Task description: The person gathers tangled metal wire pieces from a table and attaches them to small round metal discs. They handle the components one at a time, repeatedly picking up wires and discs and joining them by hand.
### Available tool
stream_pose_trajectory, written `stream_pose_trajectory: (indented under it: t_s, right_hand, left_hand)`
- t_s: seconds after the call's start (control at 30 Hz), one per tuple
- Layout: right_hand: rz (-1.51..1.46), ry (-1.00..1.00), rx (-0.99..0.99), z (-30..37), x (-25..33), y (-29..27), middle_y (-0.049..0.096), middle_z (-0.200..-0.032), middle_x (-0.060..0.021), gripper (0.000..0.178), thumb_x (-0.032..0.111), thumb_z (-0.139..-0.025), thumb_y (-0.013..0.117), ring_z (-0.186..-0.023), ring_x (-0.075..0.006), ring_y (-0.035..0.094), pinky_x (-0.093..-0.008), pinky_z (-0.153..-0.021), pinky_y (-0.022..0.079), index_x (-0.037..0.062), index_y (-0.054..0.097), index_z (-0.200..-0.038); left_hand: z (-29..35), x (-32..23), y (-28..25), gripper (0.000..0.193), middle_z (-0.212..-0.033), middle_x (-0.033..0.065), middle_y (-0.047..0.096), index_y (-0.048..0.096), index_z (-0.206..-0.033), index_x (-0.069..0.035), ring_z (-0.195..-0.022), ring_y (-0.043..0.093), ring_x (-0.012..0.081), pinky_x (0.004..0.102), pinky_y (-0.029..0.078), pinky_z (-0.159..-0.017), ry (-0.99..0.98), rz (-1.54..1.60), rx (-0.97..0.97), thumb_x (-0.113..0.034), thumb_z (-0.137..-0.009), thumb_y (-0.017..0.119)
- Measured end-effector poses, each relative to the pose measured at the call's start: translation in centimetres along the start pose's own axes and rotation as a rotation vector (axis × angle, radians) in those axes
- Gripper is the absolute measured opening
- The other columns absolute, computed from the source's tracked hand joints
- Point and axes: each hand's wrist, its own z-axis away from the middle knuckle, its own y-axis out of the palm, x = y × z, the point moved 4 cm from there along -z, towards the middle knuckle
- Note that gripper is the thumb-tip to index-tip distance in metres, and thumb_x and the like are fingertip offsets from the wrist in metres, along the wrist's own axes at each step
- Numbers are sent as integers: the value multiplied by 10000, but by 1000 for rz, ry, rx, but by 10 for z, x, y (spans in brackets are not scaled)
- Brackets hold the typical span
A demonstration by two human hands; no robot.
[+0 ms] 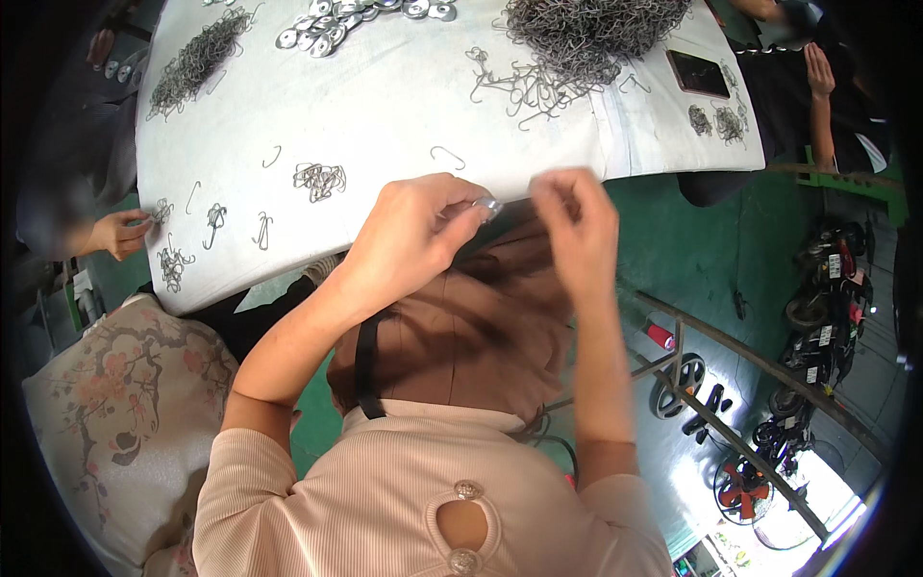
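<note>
Over the near edge of the white-covered table, my left hand (409, 229) pinches a small shiny metal piece (488, 207) between thumb and fingers. My right hand (583, 226) is a short way to its right, apart from it. Its fingers curl toward the thumb; the tips are blurred, and anything in them cannot be made out. Beyond my hands lies a single bent wire hook (447, 157). A small heap of wire hooks (320, 181) is left of my left hand, with another loose hook (273, 155) farther back.
Silver round metal pieces (332, 27) and a big heap of wire hooks (591, 38) cover the far side. A phone (697, 74) lies at the right. At the left edge, another person's hand (123, 234) touches small hook bunches. A metal rail (740, 337) stands at the right.
</note>
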Motion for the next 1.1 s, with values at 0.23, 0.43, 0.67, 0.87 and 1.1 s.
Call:
stream_pose_trajectory:
  t_s: [0.23, 0.43, 0.67, 0.87, 1.1]
  right_hand:
    - [678, -298, 319, -109, -49, 9, 606, -906, -113, 114, 168, -860, 621, -861, -316, 620, -425, -757, 485, 70, 630, -918]
    - [859, -377, 335, -105, -46, 27, 632, -917, -126, 141, 157, -868, 619, -837, -311, 633, -424, -700, 503, 24, 582, -899]
    - [-423, 281, 296, -33, 1, 0, 645, -796, -67, 129, 78, -896, 632, -671, -117, 614, -238, -518, 477, -30, 615, -962]
    - [-628, 383, 266, 13, 13, 4, 630, -839, -37, 112, 73, -889, 655, -725, -92, 587, -215, -578, 469, -15, 631, -953]
    - [-341, 163, 47, 22, 17, 20, 554, -990, -39, 86, 65, -856, 672, -865, -116, 544, -234, -684, 453, 11, 627, -903]
  left_hand:
    - [3, 0, 7, 187, -874, 131, 702, 681, -1029, 26, -771, 673, 179, 308, 540, -737, -40, 42, 20, -65, -882, 608]
    - [7, 5, 9, 200, -880, 117, 705, 681, -1041, 24, -782, 654, 146, 296, 533, -738, -88, 86, 45, -65, -874, 613]
    - [11, 5, 8, 230, -899, 114, 699, 672, -1065, 32, -778, 642, 132, 291, 533, -735, -97, 137, 54, -55, -859, 618]
    - [10, 1, 7, 237, -868, 153, 698, 658, -1060, 53, -773, 676, 186, 303, 547, -719, -81, 144, 57, -59, -853, 625]
    - [12, 4, 9, 243, -832, 100, 656, 664, -1073, 35, -746, 614, 117, 275, 519, -687, -17, 200, 28, -51, -848, 639]
